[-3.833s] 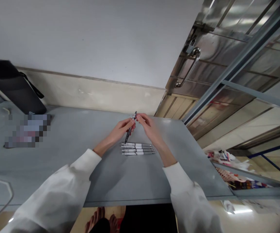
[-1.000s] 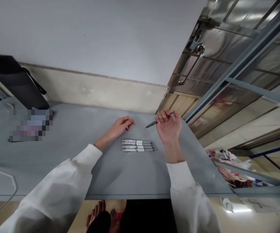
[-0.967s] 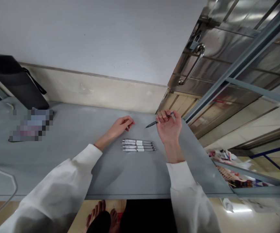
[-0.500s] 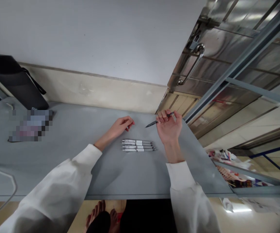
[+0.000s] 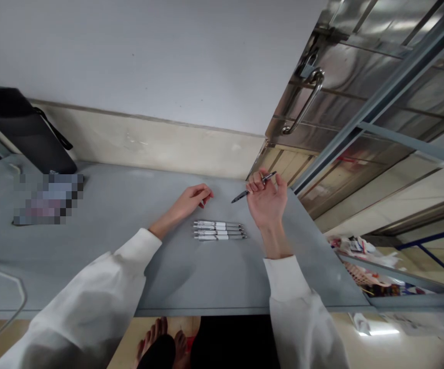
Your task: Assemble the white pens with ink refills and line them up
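Observation:
A dark pen (image 5: 240,197) runs through the curled fingers of my right hand (image 5: 267,201), palm up, its tip pointing left and down. My left hand (image 5: 195,199) rests on the grey table (image 5: 122,205), fingers curled together; whatever they may hold is hidden. Between and below the two hands lies a row of several white and grey pens (image 5: 219,230), side by side, tips to the right.
At the left stand a black bottle (image 5: 33,138) with a strap and a blurred flat object (image 5: 51,200). A white cable (image 5: 18,284) crosses the table's front left. Metal frame bars (image 5: 333,148) and a steel door (image 5: 345,66) are at the right.
The pen in my right hand has tilted more steeply, its upper end now showing above the fingers, which have shifted slightly. My left hand and the row of pens have not moved.

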`<state>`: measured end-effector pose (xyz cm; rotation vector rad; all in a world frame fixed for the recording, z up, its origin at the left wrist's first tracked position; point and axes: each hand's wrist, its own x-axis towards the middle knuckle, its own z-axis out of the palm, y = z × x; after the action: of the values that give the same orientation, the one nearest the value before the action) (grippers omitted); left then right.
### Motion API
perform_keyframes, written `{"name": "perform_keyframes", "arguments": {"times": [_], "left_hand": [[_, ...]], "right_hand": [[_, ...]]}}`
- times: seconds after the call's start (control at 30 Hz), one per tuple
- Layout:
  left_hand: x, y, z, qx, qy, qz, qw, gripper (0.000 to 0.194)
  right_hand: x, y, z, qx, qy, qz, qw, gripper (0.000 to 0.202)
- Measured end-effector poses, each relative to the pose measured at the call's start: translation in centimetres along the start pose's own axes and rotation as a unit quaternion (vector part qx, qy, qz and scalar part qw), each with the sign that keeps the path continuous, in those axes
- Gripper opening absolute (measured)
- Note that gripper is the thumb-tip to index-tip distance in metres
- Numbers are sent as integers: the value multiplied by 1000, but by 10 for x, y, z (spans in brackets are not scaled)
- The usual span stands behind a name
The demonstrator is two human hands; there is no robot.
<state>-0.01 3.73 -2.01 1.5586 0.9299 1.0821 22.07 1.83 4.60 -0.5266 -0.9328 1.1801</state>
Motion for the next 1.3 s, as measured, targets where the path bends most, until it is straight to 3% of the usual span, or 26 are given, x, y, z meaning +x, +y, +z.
{"name": "perform_keyframes", "arguments": {"times": [0.17,0.33,0.43,0.57,0.63,0.77,0.87,0.93,1.17,1.3], "left_hand": [[0,2,1,-5,0,7,1000,27],[-4,14,6,-51,12,29,998,24],[-6,19,7,-46,-10,49,998,31],[-5,16,6,-22,-6,69,997,24],[-4,15,3,-16,14,72,997,24],[-2,18,-2,-21,65,67,995,23],[-1,23,-6,-14,78,62,995,23],[-3,25,-9,-5,63,57,996,22],[-26,26,-22,136,-47,24,989,26],[-38,19,-24,195,-98,7,976,25]], "right_hand": [[4,17,-4,-124,-49,-10,991,29],[0,37,-9,-327,-138,-17,935,26],[-7,40,-6,-376,-194,11,906,17],[-13,36,-1,-423,-251,17,871,14],[-12,31,-3,-467,-242,26,850,20],[-5,19,-13,-566,-146,29,811,35],[1,11,-21,-573,-93,14,814,35],[3,9,-26,-562,-95,12,821,34],[-11,5,-40,-512,-196,73,833,26],[-25,1,-46,-507,-251,114,817,23]]}}
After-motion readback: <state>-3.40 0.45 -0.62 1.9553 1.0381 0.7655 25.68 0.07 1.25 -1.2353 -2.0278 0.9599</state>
